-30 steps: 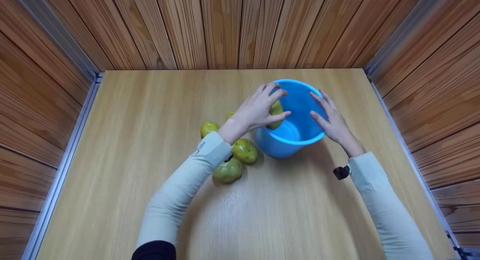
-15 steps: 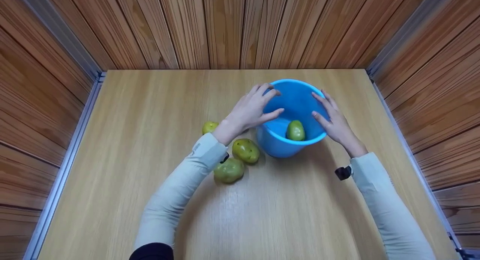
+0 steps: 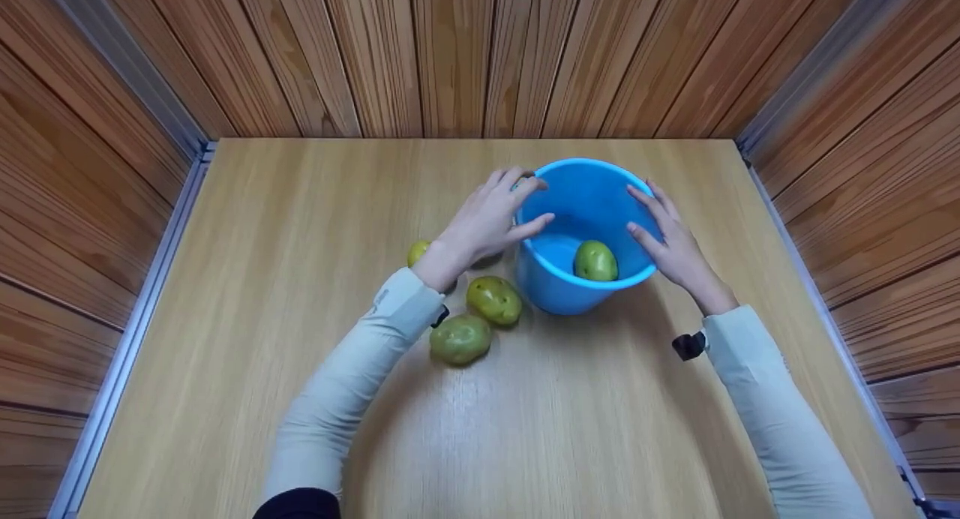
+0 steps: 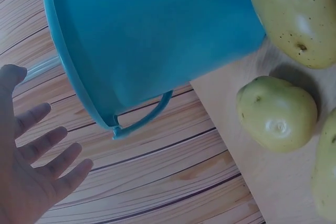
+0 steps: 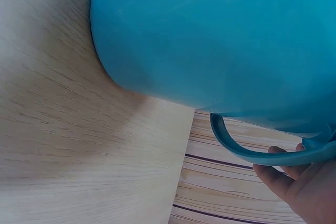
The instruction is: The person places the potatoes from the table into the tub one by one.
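A blue bucket (image 3: 562, 283) stands on the table with one green potato-like item (image 3: 596, 262) inside. The left hand (image 3: 487, 217) hovers at the bucket's left rim, fingers spread and holding nothing; the left wrist view shows the same empty hand (image 4: 39, 166) beside the bucket (image 4: 157, 30). At the right rim is the right hand (image 3: 671, 241), its fingers spread over the edge. In the right wrist view that hand (image 5: 310, 187) lies by the bucket's handle (image 5: 247, 153); whether it bears on the rim is hard to tell.
Several more of the green items lie left of the bucket, among them one (image 3: 494, 301) close to it and one (image 3: 460, 340) nearer the front; others are partly hidden under the left forearm. Wooden plank walls (image 3: 450, 61) border the table (image 3: 570, 429) at the back and sides.
The left hand has let go of one green item, which dropped into the bucket, and has drawn back left. The right hand has barely moved.
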`<state>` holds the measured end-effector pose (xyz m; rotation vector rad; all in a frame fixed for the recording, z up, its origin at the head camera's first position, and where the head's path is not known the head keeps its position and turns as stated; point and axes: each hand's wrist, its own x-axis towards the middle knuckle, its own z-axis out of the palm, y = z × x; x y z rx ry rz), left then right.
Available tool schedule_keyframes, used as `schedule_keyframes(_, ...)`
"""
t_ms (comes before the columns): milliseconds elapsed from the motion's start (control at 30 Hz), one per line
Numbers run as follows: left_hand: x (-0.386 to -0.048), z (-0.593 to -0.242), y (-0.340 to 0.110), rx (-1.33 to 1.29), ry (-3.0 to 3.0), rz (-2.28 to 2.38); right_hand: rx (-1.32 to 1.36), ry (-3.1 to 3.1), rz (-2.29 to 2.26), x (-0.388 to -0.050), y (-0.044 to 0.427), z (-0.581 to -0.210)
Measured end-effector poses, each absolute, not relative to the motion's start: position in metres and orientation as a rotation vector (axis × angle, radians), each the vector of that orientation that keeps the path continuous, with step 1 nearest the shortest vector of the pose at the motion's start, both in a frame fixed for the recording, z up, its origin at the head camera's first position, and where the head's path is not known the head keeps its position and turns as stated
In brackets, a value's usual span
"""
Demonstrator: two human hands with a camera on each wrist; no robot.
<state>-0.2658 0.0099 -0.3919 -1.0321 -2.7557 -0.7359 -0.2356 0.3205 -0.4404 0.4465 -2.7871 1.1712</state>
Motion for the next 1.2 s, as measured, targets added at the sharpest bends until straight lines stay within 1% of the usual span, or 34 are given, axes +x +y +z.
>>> schedule_keyframes(533,-0.268,-0.399,-0.014,-0.980,-2.706,-0.796,0.443,-2.790,1.155,-0.238,0.321,-0.437)
schedule_keyframes(1200,-0.265,-0.421,-0.045,-0.872,-2.743,-0.880,0.453,-2.772,1.175,-0.237,0.320,-0.441)
